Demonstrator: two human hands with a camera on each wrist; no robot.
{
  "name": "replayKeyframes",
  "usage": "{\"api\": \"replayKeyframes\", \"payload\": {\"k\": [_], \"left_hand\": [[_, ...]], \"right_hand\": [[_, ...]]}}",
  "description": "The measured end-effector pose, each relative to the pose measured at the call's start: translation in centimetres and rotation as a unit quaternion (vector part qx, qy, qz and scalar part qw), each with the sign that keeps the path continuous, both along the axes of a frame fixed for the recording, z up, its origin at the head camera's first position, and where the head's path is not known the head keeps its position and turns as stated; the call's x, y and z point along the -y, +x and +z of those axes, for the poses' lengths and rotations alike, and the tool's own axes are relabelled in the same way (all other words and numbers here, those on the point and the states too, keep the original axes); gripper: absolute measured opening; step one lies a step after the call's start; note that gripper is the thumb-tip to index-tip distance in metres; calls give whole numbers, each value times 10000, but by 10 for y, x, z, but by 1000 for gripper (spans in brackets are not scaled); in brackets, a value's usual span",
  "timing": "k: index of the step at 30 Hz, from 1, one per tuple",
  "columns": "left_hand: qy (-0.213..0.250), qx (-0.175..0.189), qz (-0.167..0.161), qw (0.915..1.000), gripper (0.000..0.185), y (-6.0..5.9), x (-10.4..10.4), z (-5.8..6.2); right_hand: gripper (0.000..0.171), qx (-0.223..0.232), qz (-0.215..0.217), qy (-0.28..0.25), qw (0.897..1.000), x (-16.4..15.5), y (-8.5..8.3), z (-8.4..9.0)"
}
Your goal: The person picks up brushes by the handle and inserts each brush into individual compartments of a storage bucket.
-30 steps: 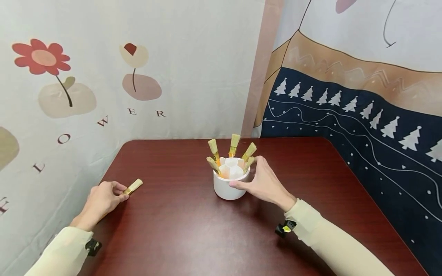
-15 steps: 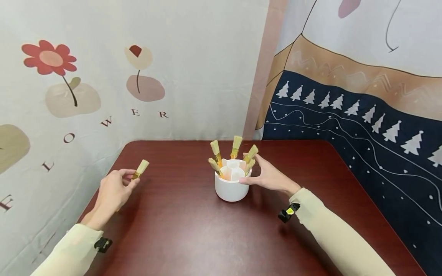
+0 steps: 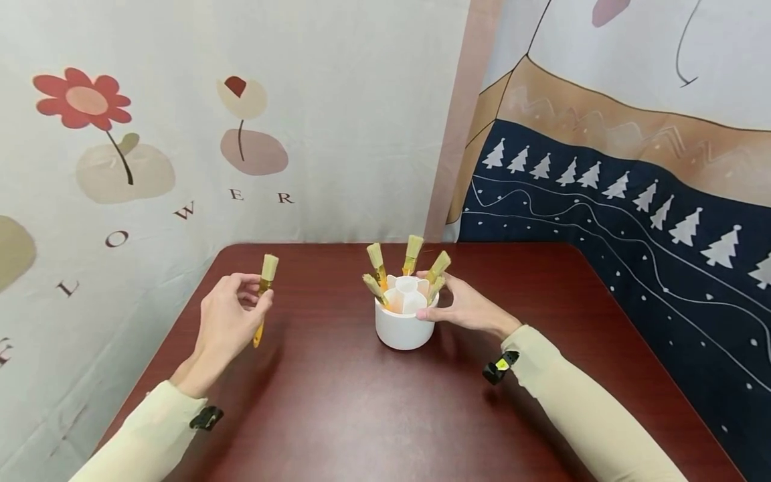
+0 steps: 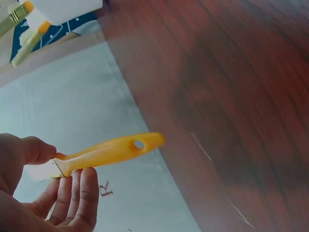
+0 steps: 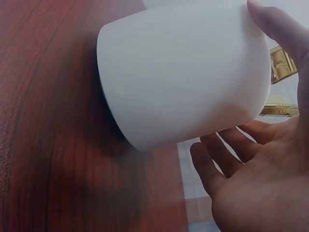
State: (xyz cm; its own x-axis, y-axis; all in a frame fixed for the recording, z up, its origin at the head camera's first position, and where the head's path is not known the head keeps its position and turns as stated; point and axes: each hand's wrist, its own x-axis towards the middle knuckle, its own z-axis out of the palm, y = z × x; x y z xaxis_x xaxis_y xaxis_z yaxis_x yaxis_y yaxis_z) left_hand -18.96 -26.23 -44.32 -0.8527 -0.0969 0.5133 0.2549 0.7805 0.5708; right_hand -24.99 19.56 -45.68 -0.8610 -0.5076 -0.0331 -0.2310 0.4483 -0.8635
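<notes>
While my left hand (image 3: 231, 318) hangs in the air left of the holder (image 3: 403, 323), I see from the head view that it pinches a brush (image 3: 263, 294) between thumb and fingers, bristles up, orange handle down. A second ago that brush lay flat on the table (image 3: 337, 415) near the left edge with my fingers just on it; half a second ago it was lifted and tilted; now it stands nearly upright and closer to the holder, though well apart from it. I judge the pickup done and the carry toward the holder in hand. My right hand (image 3: 466, 309) cups the holder's right side, thumb at the rim, fingers curled round the wall, much as in both earlier frames. Five brushes stand in the holder, as before.

From the left wrist view, the brush (image 4: 104, 153) is clear: thumb on top, fingers (image 4: 77, 198) underneath at the ferrule, the handle with its hanging hole free over the table (image 4: 231, 96).

From the right wrist view, the thumb (image 5: 277, 29) presses the holder (image 5: 183, 72) and the fingers (image 5: 212, 164) curve under its far side, steadying it.
</notes>
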Motion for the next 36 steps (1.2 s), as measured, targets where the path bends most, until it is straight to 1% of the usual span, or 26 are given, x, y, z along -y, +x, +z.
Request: {"api": "replayKeyframes", "payload": {"k": [5,11,14,21,25,29,36], "left_hand": [[264,-57,-32,9996,30,0,-14,4],[486,-108,-40,9987,30,-2,-26,7],[629,-167,-86,9978,29,-3,-33,9],[925,-315,-269,9949,29,-5,-49,17],[997,-433,-411,9932,31,-6,-57,20],[1103,-528,-576,9908,32,-7,-65,21],[1219,-573,-778,9878,33,-6,-81,24]], "right_hand": [[99,8,-85,2,10000,1,1,-1],[100,-88,-137,-22,9999,2,1,-6],[101,-160,-244,47,9996,3,3,-7],[106,-283,-616,300,9972,8,9,-5],[105,-402,-722,265,9962,12,11,-4],[101,-555,-801,269,9949,16,13,-5],[99,-597,-958,203,9934,20,18,-5]]}}
